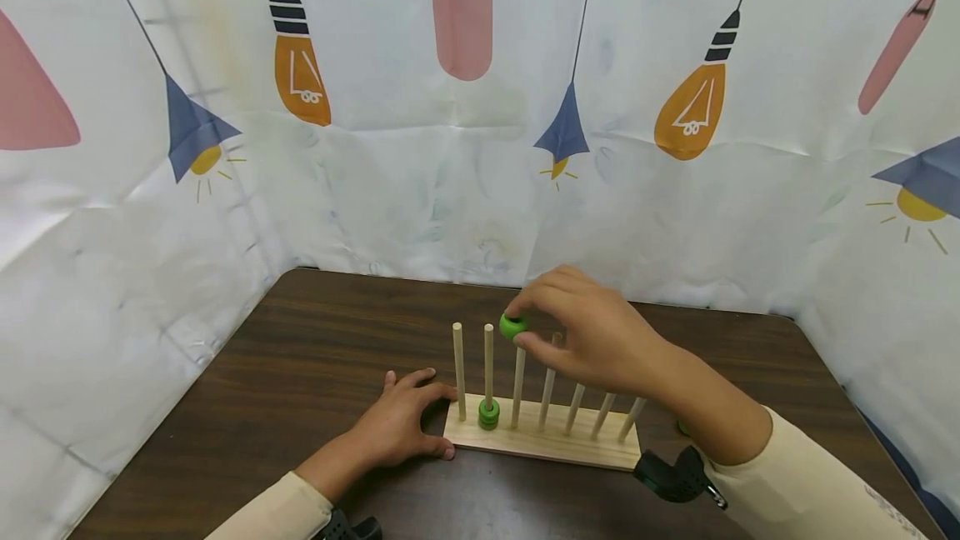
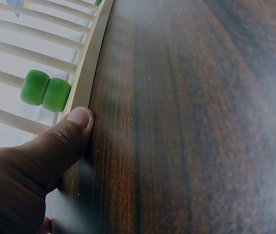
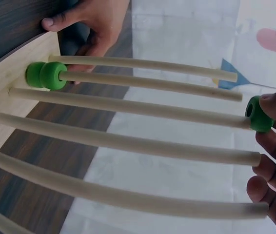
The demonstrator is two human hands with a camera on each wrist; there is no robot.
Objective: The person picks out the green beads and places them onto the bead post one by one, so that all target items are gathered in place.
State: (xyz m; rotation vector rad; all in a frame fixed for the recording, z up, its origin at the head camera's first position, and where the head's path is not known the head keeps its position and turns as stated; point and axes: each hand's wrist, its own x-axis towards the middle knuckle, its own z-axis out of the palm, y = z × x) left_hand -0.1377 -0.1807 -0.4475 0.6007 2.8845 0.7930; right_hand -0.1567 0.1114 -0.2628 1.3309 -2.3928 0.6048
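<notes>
A pale wooden peg board (image 1: 543, 438) with a row of upright dowels stands on the table. My left hand (image 1: 401, 423) grips the board's left end, its thumb (image 2: 77, 124) against the front edge and a finger at the back corner. Two green beads (image 2: 45, 91) sit stacked at the foot of the second dowel from the left. Up at the top of the third dowel (image 3: 128, 108), my right hand (image 1: 592, 332) pinches another green bead (image 3: 260, 114) between thumb and fingers. The bead's hole faces the dowel's tip; whether the tip is inside it I cannot tell.
Part of a green object (image 1: 682, 428) shows on the dark wood-grain table (image 1: 337, 340) beyond the board's right end, mostly hidden by my right forearm. A white sheet (image 1: 420, 190) printed with lamps and bulbs hangs behind and beside the table.
</notes>
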